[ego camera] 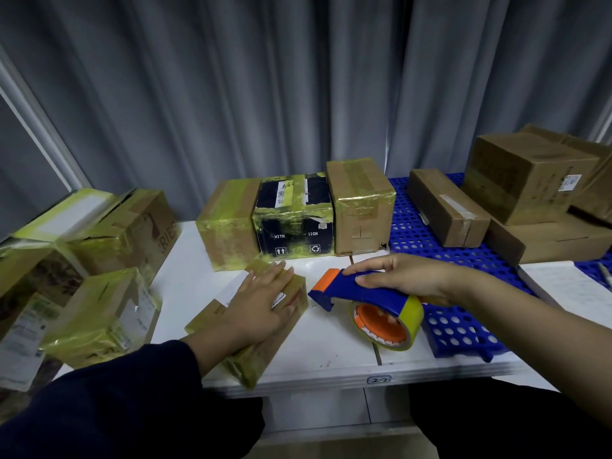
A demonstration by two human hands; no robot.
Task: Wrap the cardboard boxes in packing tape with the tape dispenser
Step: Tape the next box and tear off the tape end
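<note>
the left hand point(261, 303) is pressing flat, fingers spread, on the taped box point(246, 329) while the right hand point(402, 279) is gripping the tape dispenser point(361, 294), whose tape is possibly unattached and risking a wrinkled restart.

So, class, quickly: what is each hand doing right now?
Left hand: open, palm flat on the small taped box.
Right hand: closed around the handle of the tape dispenser, held above the table.

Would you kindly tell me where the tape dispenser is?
The tape dispenser is in the right hand, right of centre above the white table, beside the blue pallet.
</note>
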